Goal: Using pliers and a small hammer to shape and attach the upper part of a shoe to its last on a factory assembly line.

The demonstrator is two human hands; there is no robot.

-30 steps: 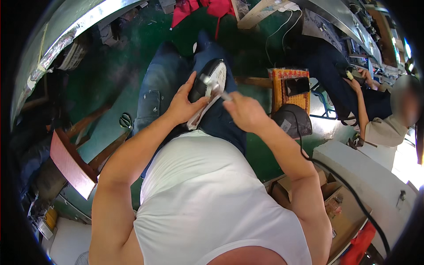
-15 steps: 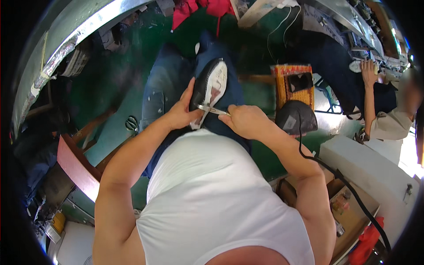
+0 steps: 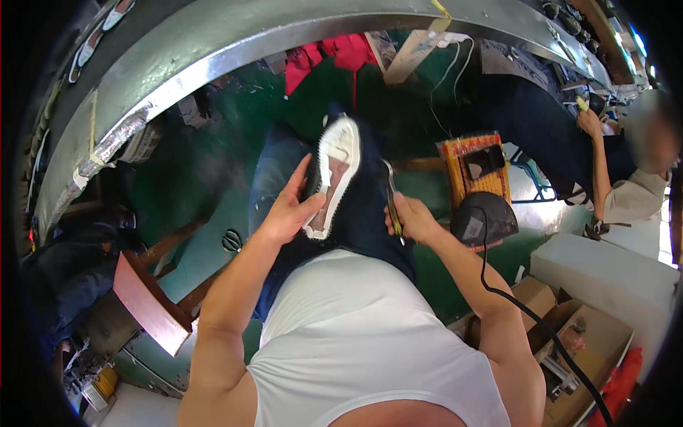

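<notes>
A dark shoe [image 3: 343, 153] rests sole-up over my thighs, its toe pointing away from me. White material with a jagged folded edge rings its underside, around a brown centre. My left hand [image 3: 286, 215] grips its left side near the heel, thumb pressed on the underside and fingers along the outer side. To the right of the shoe, apart from it, my right hand [image 3: 417, 219] is closed around metal pincers [image 3: 390, 186]. Their curved head points away from me and the handle ends come out below my fingers.
A metal-edged bench [image 3: 235, 44] curves across the far side. On the right are an orange woven seat [image 3: 455, 164], a dark rounded object [image 3: 484, 220] with a black cable, and a cardboard box [image 3: 605, 341]. Scissors [image 3: 231, 240] lie at left. A co-worker's hand [image 3: 589, 122] works far right.
The pincers have come away from the shoe's heel area and swung upright to its right. The shoe has turned to show more of its underside. The view takes in more of the bench.
</notes>
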